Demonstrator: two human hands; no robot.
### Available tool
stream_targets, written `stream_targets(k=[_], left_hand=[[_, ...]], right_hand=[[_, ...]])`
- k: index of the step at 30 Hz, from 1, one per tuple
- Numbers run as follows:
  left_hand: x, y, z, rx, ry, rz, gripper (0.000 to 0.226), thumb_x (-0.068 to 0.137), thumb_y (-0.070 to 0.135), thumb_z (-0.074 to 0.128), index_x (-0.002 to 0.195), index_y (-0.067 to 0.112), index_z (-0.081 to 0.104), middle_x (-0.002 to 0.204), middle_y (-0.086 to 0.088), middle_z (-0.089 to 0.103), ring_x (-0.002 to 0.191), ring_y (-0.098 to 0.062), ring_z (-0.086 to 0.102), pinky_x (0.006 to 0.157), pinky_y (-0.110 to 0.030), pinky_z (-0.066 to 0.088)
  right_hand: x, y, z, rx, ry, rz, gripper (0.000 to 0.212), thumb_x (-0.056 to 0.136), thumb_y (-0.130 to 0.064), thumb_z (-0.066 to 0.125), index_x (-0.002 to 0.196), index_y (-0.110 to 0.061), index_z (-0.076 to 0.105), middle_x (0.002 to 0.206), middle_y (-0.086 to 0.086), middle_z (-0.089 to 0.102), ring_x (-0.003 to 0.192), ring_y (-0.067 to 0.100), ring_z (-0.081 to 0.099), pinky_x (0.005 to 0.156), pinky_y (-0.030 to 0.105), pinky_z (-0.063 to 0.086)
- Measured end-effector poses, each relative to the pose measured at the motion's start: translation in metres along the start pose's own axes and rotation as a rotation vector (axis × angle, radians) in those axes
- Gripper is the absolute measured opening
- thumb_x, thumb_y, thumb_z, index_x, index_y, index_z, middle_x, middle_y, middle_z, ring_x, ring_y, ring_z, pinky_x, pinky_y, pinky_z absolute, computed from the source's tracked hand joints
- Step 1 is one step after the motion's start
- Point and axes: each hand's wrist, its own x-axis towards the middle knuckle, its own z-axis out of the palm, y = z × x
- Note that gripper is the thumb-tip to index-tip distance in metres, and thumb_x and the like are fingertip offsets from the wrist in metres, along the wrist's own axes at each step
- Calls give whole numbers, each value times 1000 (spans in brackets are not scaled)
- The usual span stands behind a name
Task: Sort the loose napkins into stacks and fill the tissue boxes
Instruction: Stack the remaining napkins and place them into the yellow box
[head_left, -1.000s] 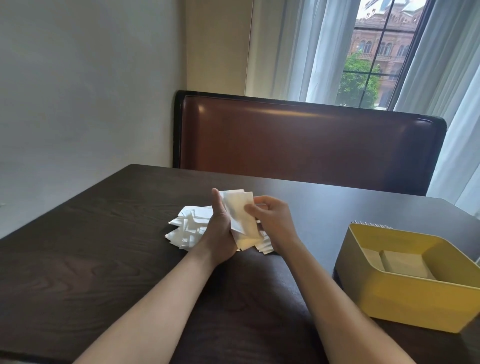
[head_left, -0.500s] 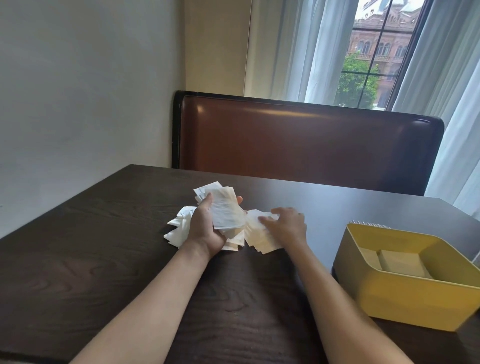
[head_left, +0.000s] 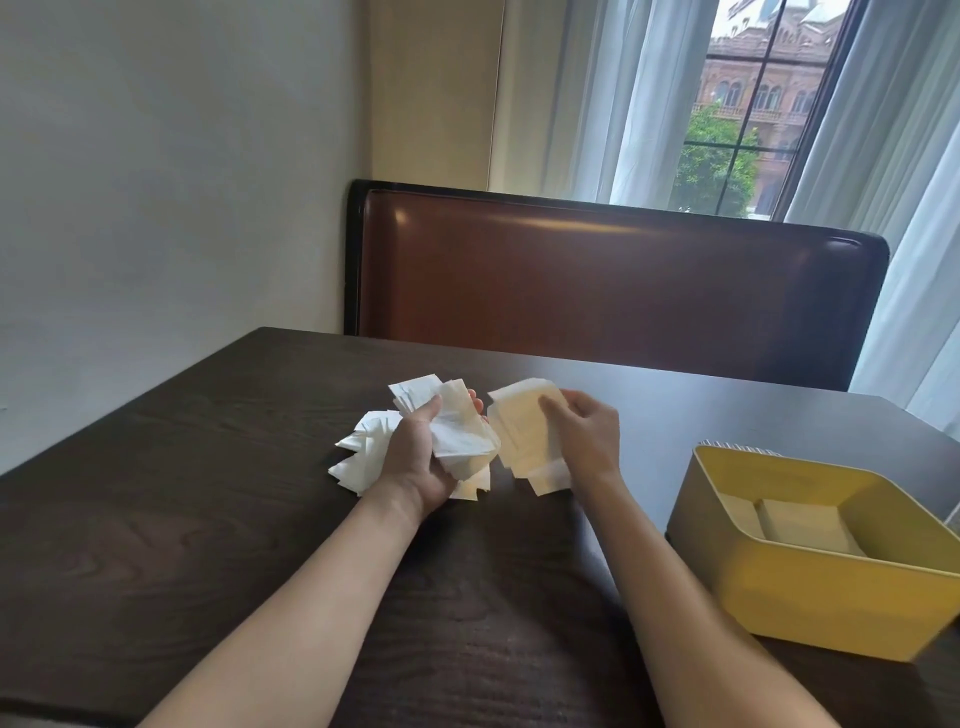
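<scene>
Dark wood-grain tabletop (head_left: 208, 519), taken here as the landmark for all positions. Left hand (head_left: 421, 457): near the tabletop's middle, thumb up, fingers curled round a bundle of white napkins (head_left: 457, 426) that fans out above and below the palm. Right hand (head_left: 584, 436): just beside the left hand on its right, apart from it, fingers curled over and gripping a second bundle, the cream-toned napkin stack (head_left: 524, 431), whose lower sheets splay toward the tabletop's near edge; whether those sheets touch the surface cannot be told. Loose napkin pile (head_left: 363, 452): white, crumpled and overlapping, lying on the tabletop just left of the left hand and partly hidden behind it. Yellow box (head_left: 831, 603): open-topped, rounded corners, standing on the tabletop toward its right near corner, well apart from both hands; inside, on its floor, lies a flat pale folded stack (head_left: 800, 525), set toward the far side. Striped edge (head_left: 737, 446): a thin item showing just behind the box's far rim, too little visible to identify. Brown padded bench back (head_left: 623, 291): upright along the tabletop's far edge. Window (head_left: 748, 119) with sheer curtains (head_left: 639, 98): behind the bench back, beyond the tabletop's far right corner.
</scene>
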Motion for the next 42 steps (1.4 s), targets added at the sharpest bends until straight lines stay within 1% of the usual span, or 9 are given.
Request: stream_targets(k=[4,9,17,21,27,30,33,39,42], left_hand=[[0,-4,2,23,11,-13,39,105,39,44,109,8,69,101,-12,74,85,-25,73,84,-43,55],[2,-2,1,40,22,24,37,105,37,45,107,11,70,101,-10,73,94,-21,69,80,-39,54],[1,0,0,50,39,75,35,103,37,47,106,12,71,97,-7,74,92,-19,70,81,-39,54],[1,-2,2,78,34,43,45,101,48,47,105,10,70,100,-10,71,92,-22,67,86,-41,54],[-1,-11,5,172,-35,3,83,86,78,40,120,7,65,118,-11,69,105,-21,68,93,-42,56],[1,-15,6,174,-134,46,87,86,81,27,119,11,67,118,-13,71,105,-24,71,99,-46,53],[1,-15,8,103,-136,24,90,76,82,35,117,7,65,106,-15,74,89,-28,74,82,-43,59],[4,-13,4,90,-26,57,31,102,24,52,120,-1,60,98,-20,71,79,-31,73,68,-46,62],[7,-11,3,67,29,79,31,104,15,46,128,0,59,107,-19,70,91,-32,69,73,-45,59]], right_hand=[[0,-4,0,119,-8,78,16,93,-18,63,100,-9,74,95,4,71,84,15,63,65,23,49],[2,12,1,-175,-59,97,18,89,-24,67,77,-16,78,71,-7,67,74,18,63,65,27,47],[-2,4,-3,-308,59,-37,17,91,-23,68,100,-14,79,104,0,74,89,14,64,71,19,46],[-3,-7,-2,31,82,-5,16,97,-18,60,107,-10,69,107,7,68,98,21,64,74,21,56],[-20,-37,4,700,-206,107,12,101,-9,51,104,-12,63,93,1,69,86,16,72,67,21,57],[-26,-39,11,721,-351,141,16,100,-4,52,112,-6,63,85,3,69,72,14,71,64,24,60],[-31,-34,16,438,-426,203,21,96,4,54,114,-3,63,86,9,62,57,14,67,59,25,59],[-31,-32,17,157,-444,164,24,90,3,52,85,-8,73,88,14,65,54,20,63,51,26,54],[-29,-28,17,132,-367,102,15,92,-7,60,87,-7,74,71,9,65,50,18,56,46,26,48]])
